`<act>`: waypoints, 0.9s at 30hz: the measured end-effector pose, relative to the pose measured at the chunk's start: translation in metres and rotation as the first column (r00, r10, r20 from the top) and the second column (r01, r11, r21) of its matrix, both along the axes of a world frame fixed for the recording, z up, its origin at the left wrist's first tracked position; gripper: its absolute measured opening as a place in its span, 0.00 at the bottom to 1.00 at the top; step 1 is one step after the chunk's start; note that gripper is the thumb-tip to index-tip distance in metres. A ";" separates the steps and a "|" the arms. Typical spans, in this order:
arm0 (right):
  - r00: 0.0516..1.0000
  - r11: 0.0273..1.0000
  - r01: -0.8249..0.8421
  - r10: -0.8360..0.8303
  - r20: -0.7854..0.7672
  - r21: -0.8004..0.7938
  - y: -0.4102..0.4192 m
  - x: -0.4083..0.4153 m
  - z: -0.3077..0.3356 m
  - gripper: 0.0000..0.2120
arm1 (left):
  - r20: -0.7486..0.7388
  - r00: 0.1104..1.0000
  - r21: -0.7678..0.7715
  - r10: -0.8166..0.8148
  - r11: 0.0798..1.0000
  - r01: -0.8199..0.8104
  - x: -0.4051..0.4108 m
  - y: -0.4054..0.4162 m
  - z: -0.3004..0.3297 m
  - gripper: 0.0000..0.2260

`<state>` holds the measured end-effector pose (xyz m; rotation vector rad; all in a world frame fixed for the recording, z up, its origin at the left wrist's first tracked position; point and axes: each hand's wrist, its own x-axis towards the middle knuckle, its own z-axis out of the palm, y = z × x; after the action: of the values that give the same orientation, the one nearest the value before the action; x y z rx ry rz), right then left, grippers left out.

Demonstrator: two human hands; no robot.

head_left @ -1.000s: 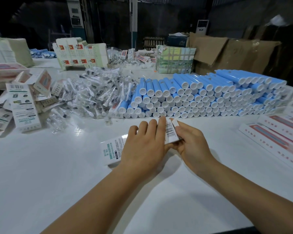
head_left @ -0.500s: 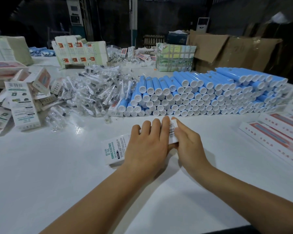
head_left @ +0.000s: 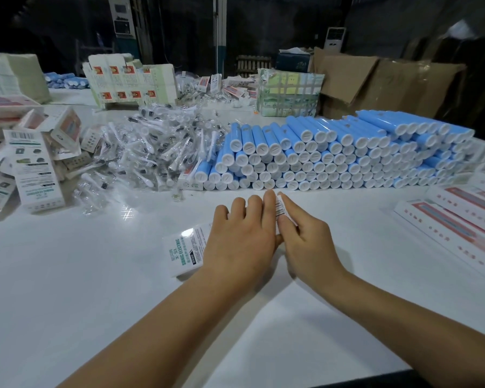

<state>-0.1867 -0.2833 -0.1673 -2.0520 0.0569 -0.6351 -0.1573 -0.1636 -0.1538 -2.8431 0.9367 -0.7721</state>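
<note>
The fingers (head_left: 269, 208) of the left hand (head_left: 241, 245) lie straight and close together, pressed flat on top of a white box (head_left: 185, 253), palm down. The right hand (head_left: 308, 245) sits just beside it, the two hands touching at the thumb side. Its forefinger (head_left: 287, 204) is stretched out along the barcode end (head_left: 280, 210) of the box, and the other fingers are bent with their knuckles against that end. The thumb is hidden, so it cannot be told whether this hand pinches the end or only pushes on it.

The white box lies flat on the table (head_left: 67, 275), slanting from lower left to upper right. Its left end, with green lettering, shows clear of the left hand, and most of its middle is covered by that hand.

Beyond the fingertips, a long stack of blue tubes (head_left: 333, 152) with white caps lies across the table, caps facing the person. To the left of the stack is a heap of brush heads in clear bags (head_left: 157, 147). Further left, printed cartons (head_left: 37, 169) lie in a loose pile. At the right edge, flat white boxes with red print (head_left: 454, 219) lie side by side. Behind the tubes stand a strapped bundle (head_left: 289, 93) and brown cardboard (head_left: 375, 79).
</note>
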 end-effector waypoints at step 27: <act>0.980 0.925 -0.190 0.161 0.115 0.329 0.001 0.010 -0.002 0.11 | -0.123 0.990 -0.274 0.064 0.957 -0.096 0.025 0.004 0.014 0.35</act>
<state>-0.1769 -0.2828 -0.1695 -1.6733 -0.0647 -0.5583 -0.1327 -0.1598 -0.1401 -3.1766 0.7729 -0.7998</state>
